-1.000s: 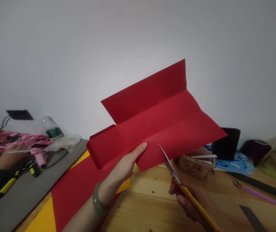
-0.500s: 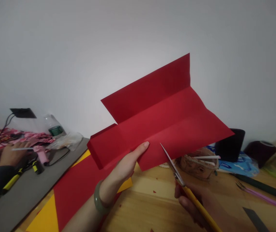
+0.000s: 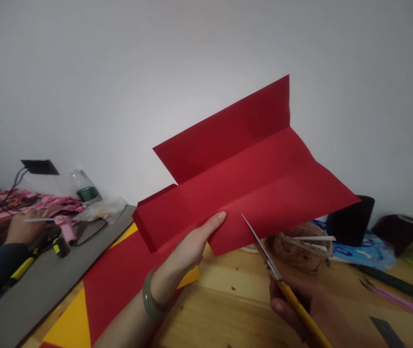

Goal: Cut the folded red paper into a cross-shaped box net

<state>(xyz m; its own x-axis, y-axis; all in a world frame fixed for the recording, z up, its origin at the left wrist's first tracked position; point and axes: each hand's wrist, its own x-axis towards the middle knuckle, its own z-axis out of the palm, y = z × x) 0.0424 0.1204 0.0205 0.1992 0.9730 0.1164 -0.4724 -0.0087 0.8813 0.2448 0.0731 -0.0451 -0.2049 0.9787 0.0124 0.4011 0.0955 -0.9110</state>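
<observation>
A creased sheet of red card (image 3: 242, 169) is held up in front of the wall by my left hand (image 3: 195, 244), its thumb pressed on the near face and the other fingers hidden behind. One end of the card narrows to a tab (image 3: 163, 217) with folded edges. In my right hand (image 3: 296, 309) is a pair of scissors (image 3: 269, 258) with yellow handles, the blades together or nearly so. Their tip lies over the card's lower part; whether it touches I cannot tell. More red card (image 3: 115, 285) and yellow card (image 3: 72, 319) lie under my left forearm.
At the left, another person's hand (image 3: 27, 224) rests by pink material and a pink glue gun (image 3: 64, 229) on a grey mat (image 3: 7, 314). A basket (image 3: 296, 253), a black object (image 3: 351, 222), a blue packet (image 3: 376, 253) and pink-handled tweezers (image 3: 402, 299) occupy the right side.
The view has shifted slightly, so the table things sit a little farther right. The card and scissors keep nearly the same pose, both hands still holding them.
</observation>
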